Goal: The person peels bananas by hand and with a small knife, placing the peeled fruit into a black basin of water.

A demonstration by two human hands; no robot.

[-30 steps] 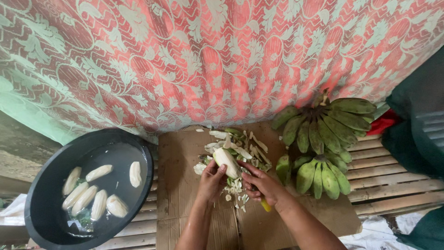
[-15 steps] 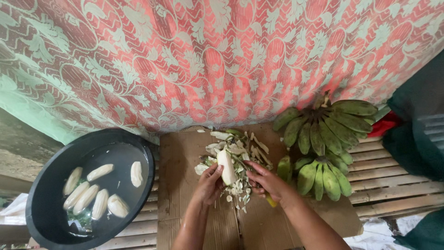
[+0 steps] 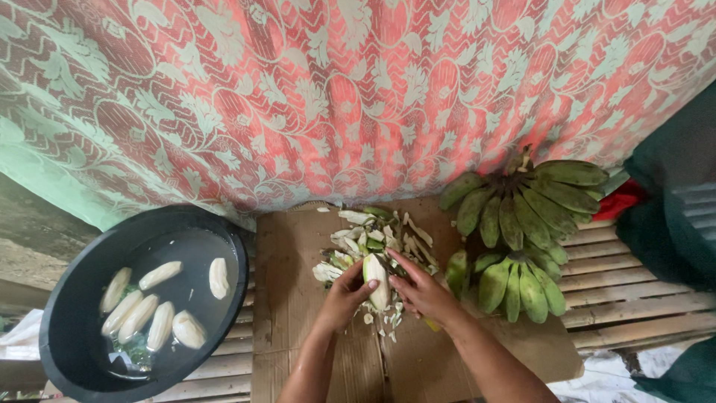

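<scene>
At the far left a black basin (image 3: 71, 313) holds water with six peeled pale bananas (image 3: 138, 312) floating in it, lying much as they did a second ago. Next comes the flattened cardboard sheet (image 3: 294, 261) spread over the wooden slat bench (image 3: 634, 298), with a heap of peel scraps (image 3: 380, 231) at its far edge. The left hand (image 3: 344, 292) wraps fingers and thumb round the lower end of a nearly peeled banana (image 3: 376, 277), holding it upright just over the scraps; a second ago the fruit lay tilted and higher in the grip, so it has been turned and drawn in closer. The right hand (image 3: 424, 291) has come across to it: the fingers are pressed together and closed round a knife, its yellow handle (image 3: 431, 324) barely showing below the palm (the blade itself is hidden, so I cannot tell where its edge sits), and the fingertips meet the banana's upper right side. That shift suggests another strip of skin is being worked loose. To the right lie two hands of unpeeled green bananas (image 3: 522, 246), untouched, below a red patterned cloth (image 3: 358, 97).
</scene>
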